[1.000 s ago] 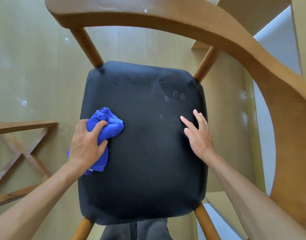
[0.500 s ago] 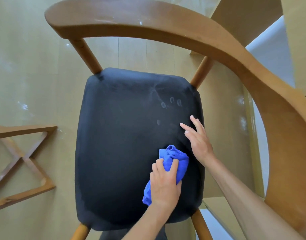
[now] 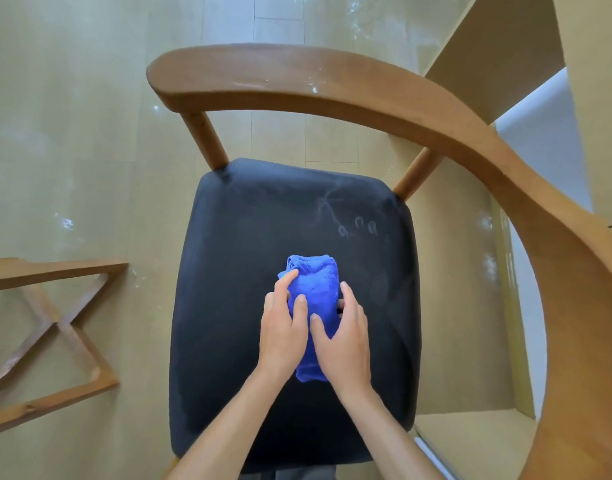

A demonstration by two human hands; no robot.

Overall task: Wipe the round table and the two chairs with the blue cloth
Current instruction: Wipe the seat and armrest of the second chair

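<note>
- With both hands meeting over the middle of the seat, the left hand (image 3: 284,332) curls its fingers around the near-left side of the blue cloth (image 3: 313,289), gripping it.
- The right hand (image 3: 346,336) closes on the cloth's right edge, thumb across the top; seemingly the bundle is being regathered into a tidy pad.
- The cloth lies bunched on the black seat cushion (image 3: 235,306), probably set there so both hands can work it.
- Pale smudges (image 3: 358,226) sit towards the far-right corner, well clear of the cloth: likely the next target.
- The curved wooden backrest (image 3: 332,84) looks speckled, unwiped.
</note>
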